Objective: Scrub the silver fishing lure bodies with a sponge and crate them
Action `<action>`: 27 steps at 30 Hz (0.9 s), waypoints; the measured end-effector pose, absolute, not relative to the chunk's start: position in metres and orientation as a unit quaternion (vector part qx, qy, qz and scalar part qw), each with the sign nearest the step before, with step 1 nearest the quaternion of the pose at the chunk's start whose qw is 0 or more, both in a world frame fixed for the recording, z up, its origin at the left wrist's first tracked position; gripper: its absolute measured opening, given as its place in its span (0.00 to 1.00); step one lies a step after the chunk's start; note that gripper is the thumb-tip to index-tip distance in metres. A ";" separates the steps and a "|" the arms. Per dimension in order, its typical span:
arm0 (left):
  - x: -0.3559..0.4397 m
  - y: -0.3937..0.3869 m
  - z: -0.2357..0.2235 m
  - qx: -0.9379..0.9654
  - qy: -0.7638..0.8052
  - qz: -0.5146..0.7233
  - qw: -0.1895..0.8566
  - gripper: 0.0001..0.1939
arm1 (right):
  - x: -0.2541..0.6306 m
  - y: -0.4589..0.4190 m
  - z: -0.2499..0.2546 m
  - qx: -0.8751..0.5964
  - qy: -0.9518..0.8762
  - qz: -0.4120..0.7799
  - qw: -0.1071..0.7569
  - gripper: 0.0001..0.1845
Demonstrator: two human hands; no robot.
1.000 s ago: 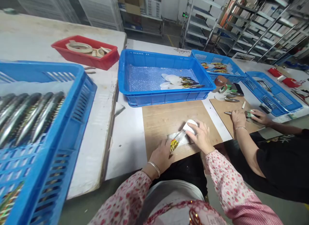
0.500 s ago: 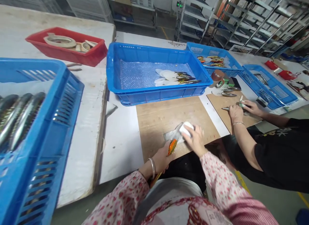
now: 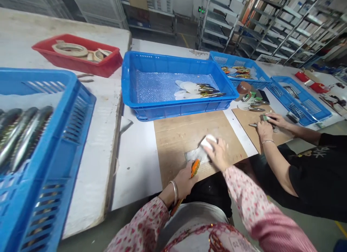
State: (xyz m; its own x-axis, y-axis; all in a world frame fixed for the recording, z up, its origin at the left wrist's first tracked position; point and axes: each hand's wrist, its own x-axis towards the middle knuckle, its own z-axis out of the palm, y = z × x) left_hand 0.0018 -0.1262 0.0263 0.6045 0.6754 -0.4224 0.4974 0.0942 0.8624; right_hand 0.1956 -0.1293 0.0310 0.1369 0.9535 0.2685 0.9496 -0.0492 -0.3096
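Note:
My left hand [image 3: 183,182] is wrapped round an orange and green fishing lure [image 3: 195,168], whose tail end comes out below my wrist. The lure's front end points towards a small greyish sheet [image 3: 191,155] lying on the brown cardboard [image 3: 173,136]. With bent fingers my right hand [image 3: 219,154] grips a white block [image 3: 208,140] just above that sheet, at the lure's front end. Motion blur and my fingers hide whether the block touches the lure's pale lip.
Beyond the cardboard stands a blue tray [image 3: 179,106] with several lures with clear lips. A blue crate [image 3: 78,118] of lures is at left, near a red bin [image 3: 108,68] holding tape rolls. At right, a co-worker's hands [image 3: 265,131] work over another board [image 3: 244,127].
My right hand and the white block have shifted slightly at the lure's front end. My left hand keeps its hold on the lure, and the view has tilted a little.

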 end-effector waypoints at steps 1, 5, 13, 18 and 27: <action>0.001 -0.126 0.029 0.651 0.436 0.070 0.618 0.30 | 0.193 -0.135 0.030 -0.703 -0.674 0.019 0.224 0.19; -0.002 -0.124 0.038 0.609 0.431 0.051 0.664 0.33 | 0.195 -0.142 0.028 -0.669 -0.701 0.043 0.244 0.19; -0.004 -0.123 0.038 0.584 0.413 0.067 0.696 0.34 | 0.203 -0.157 0.026 -0.664 -0.706 0.022 0.243 0.19; -0.006 -0.122 0.037 0.577 0.411 0.067 0.703 0.35 | 0.215 -0.151 0.032 -0.676 -0.712 -0.016 0.190 0.18; -0.008 -0.122 0.039 0.567 0.393 0.075 0.720 0.36 | 0.213 -0.156 0.043 -0.656 -0.739 0.000 0.152 0.19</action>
State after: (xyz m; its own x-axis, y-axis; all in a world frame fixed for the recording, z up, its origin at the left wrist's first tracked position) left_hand -0.0083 -0.1219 0.0390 0.6803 0.5530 -0.4811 0.3381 0.3456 0.8753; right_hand 0.2127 -0.1558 0.0432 -0.0924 0.9701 0.2243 0.9699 0.1386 -0.2000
